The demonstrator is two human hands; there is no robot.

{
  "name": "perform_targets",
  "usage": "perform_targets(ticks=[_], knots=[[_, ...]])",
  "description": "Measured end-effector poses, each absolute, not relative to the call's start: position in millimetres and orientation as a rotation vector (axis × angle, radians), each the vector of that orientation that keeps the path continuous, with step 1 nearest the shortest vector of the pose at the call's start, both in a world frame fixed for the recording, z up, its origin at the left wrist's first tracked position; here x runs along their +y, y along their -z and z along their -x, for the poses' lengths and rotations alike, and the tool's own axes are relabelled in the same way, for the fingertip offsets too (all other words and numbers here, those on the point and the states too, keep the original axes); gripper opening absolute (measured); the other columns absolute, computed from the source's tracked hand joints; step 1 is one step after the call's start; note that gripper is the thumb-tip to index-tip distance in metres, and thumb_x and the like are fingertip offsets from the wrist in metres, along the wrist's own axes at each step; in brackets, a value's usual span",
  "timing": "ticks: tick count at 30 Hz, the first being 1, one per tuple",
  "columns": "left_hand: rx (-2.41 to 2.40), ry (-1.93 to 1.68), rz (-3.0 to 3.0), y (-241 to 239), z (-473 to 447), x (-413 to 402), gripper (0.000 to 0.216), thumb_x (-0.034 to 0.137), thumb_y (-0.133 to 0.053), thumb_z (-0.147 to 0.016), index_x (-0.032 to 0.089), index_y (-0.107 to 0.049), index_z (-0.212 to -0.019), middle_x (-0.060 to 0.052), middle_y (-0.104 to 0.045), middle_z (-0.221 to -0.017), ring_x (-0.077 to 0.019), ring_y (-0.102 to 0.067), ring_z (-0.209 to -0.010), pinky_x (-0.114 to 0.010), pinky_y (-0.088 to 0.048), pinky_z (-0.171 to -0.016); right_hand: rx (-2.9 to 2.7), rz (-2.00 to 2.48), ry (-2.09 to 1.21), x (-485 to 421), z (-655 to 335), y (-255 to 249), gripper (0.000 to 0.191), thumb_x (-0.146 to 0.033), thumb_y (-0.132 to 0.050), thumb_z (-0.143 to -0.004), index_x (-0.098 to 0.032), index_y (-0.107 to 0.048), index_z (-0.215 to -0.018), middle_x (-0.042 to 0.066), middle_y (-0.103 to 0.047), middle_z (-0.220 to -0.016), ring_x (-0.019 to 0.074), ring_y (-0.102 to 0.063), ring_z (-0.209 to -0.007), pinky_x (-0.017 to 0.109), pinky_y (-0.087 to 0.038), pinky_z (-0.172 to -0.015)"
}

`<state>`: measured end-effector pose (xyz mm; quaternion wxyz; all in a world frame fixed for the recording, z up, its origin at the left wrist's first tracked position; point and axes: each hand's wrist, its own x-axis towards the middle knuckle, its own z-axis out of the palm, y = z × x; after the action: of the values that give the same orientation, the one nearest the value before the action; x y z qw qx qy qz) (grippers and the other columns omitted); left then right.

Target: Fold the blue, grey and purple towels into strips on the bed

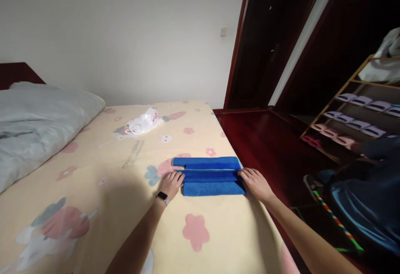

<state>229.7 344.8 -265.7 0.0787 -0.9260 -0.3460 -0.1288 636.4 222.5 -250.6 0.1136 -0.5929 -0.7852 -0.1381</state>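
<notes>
A blue towel [211, 176] with thin green edging lies on the bed near its right edge, folded into long strips that run left to right. My left hand [173, 183], with a smartwatch [163, 197] on its wrist, grips the left end of the middle strip, fingers curled over the cloth. At the opposite end, my right hand [254, 181] has its fingers closed over the same strip, close to the bed's edge. Both thumbs are mostly hidden.
A crumpled white plastic bag [144, 121] lies farther back on the patterned bedsheet [125, 215]. Grey bedding [40, 119] covers the left side. Beyond the right edge are a dark red floor [250, 136], a shoe rack [353, 80] with slippers, and a person in dark clothes [371, 190].
</notes>
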Motion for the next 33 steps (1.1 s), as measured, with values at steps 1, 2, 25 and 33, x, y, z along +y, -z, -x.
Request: perform_targets(ticks=[1,2,25,33], knots=[[-1.048,0.367,2.773,261.0,-231.5,346.6,0.037,0.009,-0.041,-0.096,0.021,-0.061,-0.125,-0.013,-0.066,-0.122,-0.0277,-0.059,-0.11,-0.043,-0.045,-0.096,-2.293,1.746,0.399,224.4,-636.2,248.5,0.032,-0.012,-0.041,-0.096,-0.022,-0.061,-0.119,0.011,-0.065,-0.128,0.0289,-0.057,-0.119,0.042,-0.042,-0.099],[-1.056,0.345,2.779,257.9,-233.2,347.8,0.037,0.009,-0.042,-0.095,0.021,-0.061,-0.125,-0.013,-0.066,-0.12,-0.0277,-0.059,-0.109,-0.043,-0.045,-0.096,-2.293,1.76,0.378,226.0,-635.5,248.0,0.032,-0.012,-0.041,-0.096,-0.022,-0.062,-0.118,0.011,-0.067,-0.125,0.0286,-0.058,-0.117,0.041,-0.043,-0.097],[-1.139,0.496,2.752,266.6,-236.0,426.5,0.032,0.016,-0.054,-0.092,0.021,-0.064,-0.121,-0.015,-0.066,-0.122,-0.0314,-0.056,-0.12,-0.046,-0.045,-0.1,-2.227,1.851,0.3,313.6,-659.7,259.9,0.039,-0.009,-0.039,-0.093,-0.019,-0.066,-0.12,0.015,-0.067,-0.119,0.0307,-0.059,-0.11,0.042,-0.048,-0.088],[-1.448,0.503,2.772,269.8,-235.4,433.0,0.048,0.002,-0.047,-0.087,0.024,-0.061,-0.128,-0.014,-0.058,-0.14,-0.0283,-0.058,-0.122,-0.042,-0.047,-0.101,-2.254,1.746,0.166,308.9,-675.4,266.1,0.048,-0.01,-0.04,-0.089,-0.021,-0.066,-0.128,0.013,-0.066,-0.13,0.028,-0.06,-0.12,0.044,-0.051,-0.1]])
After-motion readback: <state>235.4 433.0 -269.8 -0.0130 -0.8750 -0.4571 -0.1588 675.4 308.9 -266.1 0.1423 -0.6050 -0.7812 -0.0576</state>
